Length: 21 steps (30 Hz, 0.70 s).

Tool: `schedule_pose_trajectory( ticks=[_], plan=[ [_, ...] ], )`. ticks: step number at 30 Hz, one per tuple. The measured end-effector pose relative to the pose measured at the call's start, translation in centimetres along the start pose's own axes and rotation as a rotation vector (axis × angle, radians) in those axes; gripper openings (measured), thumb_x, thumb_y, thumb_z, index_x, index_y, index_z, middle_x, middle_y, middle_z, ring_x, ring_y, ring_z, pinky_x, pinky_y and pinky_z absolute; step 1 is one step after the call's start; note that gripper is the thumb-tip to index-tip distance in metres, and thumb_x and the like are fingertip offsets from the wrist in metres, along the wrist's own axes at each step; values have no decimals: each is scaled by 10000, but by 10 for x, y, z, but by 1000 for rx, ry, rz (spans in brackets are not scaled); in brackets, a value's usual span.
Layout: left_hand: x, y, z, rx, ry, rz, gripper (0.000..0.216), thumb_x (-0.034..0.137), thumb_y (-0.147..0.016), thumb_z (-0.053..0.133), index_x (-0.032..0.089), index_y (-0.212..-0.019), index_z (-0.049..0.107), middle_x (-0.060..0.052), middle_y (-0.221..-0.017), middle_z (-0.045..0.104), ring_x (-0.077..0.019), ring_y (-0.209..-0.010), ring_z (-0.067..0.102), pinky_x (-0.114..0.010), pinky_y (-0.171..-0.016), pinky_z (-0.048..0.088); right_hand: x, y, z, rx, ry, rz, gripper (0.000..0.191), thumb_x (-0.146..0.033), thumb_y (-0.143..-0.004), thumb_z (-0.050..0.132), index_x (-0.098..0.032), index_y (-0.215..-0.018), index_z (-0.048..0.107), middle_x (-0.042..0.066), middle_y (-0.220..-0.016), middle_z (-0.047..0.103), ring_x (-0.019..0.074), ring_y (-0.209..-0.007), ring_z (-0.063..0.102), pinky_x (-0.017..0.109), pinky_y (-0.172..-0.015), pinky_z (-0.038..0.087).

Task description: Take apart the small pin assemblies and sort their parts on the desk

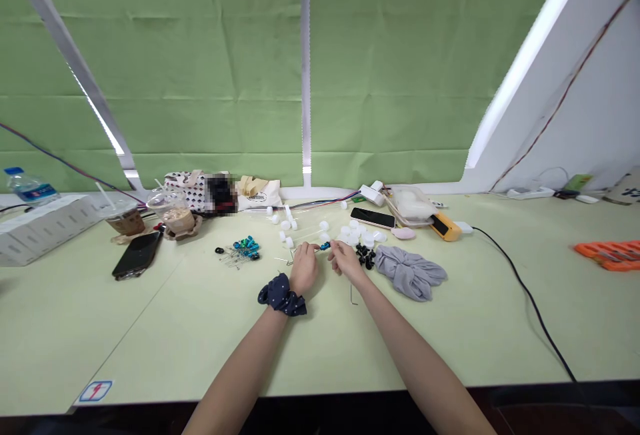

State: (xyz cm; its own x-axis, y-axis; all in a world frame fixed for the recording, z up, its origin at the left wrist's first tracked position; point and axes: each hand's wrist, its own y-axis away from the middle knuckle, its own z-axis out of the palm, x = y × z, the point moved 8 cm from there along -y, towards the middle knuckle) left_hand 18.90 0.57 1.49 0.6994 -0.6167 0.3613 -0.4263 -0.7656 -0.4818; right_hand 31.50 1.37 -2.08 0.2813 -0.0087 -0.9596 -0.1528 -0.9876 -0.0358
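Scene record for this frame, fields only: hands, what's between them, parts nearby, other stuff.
left: left hand low over table, navy scrunchie on wrist
right: right hand, fingertips toward the left's
between: small blue part; which hand grips it is too small to tell
near: blue parts pile, white caps, black bits, grey cloth
other: phone, black cable

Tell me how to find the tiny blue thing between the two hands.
Look at the middle of the pale green table, where the left hand, with a navy fabric scrunchie on its wrist, meets the right hand. The small shiny blue cylinder sits pinched between them. Its blue twins lie heaped farther left; this one is alone.
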Motion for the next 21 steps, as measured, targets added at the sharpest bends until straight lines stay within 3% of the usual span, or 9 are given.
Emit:
schedule_pose_trajectory(
  ticks=[3,6,11,14,17,21],
  plan=[
    [9,-1,-5,1,36,56,332,32,-796,329,174,-1043,500,-77,-970,503,-202,-950,477,-354,-860,386,4,-3,-5,40,-206,16,446,-617,-742,464,-176,-791,503,-34,-534,482,62,-333,374,187,-320,262],
    [15,-1,-11,3,37,88,276,93,-842,332,183,-1031,512,-67,-963,512,-194,-938,479,-335,-854,379,2,-2,-7,17,-334,33,450,-613,-652,577,-189,-755,466,-59,-500,449,49,-339,330,181,-327,241],
    [19,-1,-15,-3,-53,106,196,340,-864,459,222,-994,547,-54,-927,555,-219,-934,479,-352,-809,359,0,2,0,-82,-445,96,409,-519,-609,668,-197,-726,444,-77,-474,441,34,-345,289,168,-341,192],
    [19,-2,-13,-19,-79,112,205,381,-871,456,223,-952,559,-51,-890,588,-220,-931,491,-351,-804,348,1,2,6,-121,-478,107,382,-483,-610,675,-199,-735,452,-80,-476,445,34,-346,293,167,-344,179],
    [16,-3,-9,-79,-55,86,241,362,-907,382,215,-996,551,-56,-866,610,-204,-889,531,-319,-769,369,-4,3,8,-160,-503,56,352,-463,-627,667,-185,-760,495,-73,-485,452,43,-367,338,169,-354,212],
    [3,-4,-5,-143,-31,-55,301,390,-917,340,208,-1040,546,-59,-836,624,-196,-835,577,-275,-701,398,-20,7,6,-202,-497,-62,334,-394,-631,690,-165,-845,576,-19,-628,551,75,-506,492,191,-458,384]
  ],
)
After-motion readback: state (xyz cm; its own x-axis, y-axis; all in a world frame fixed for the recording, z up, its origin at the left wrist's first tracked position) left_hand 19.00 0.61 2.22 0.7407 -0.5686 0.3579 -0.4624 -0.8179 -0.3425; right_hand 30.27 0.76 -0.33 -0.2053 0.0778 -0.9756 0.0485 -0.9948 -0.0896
